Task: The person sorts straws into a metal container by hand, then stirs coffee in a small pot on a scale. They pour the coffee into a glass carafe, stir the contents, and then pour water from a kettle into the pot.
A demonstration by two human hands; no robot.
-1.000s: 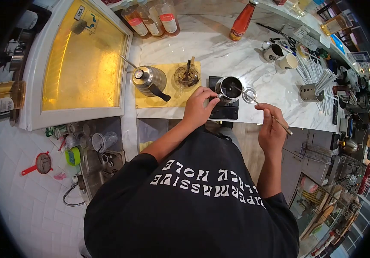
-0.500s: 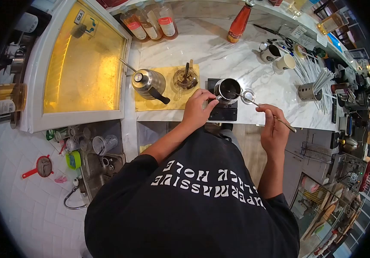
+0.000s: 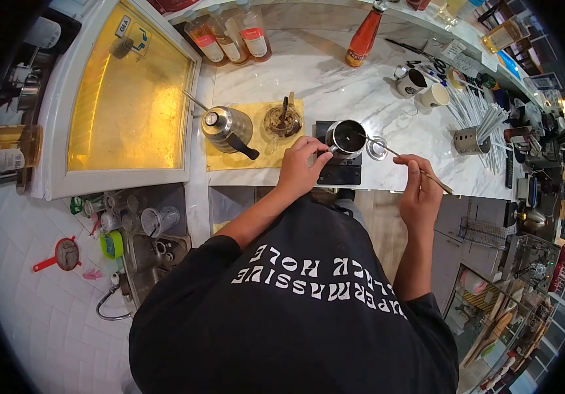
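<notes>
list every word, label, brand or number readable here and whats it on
"GEA": sticker on the yellow glass door
"UPERMASSIVE": black shirt, upside down, start cut off
"LACK HOLE": same shirt, upside down, start unclear
Too blurred to read: labels on the red bottle, three grouped bottles, left-edge bottle, shelf card

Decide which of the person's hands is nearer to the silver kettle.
Left. The left hand, gripping the metal cup, is to the right of the silver kettle; the right hand, holding a long utensil, is farther right, past the cup.
</notes>
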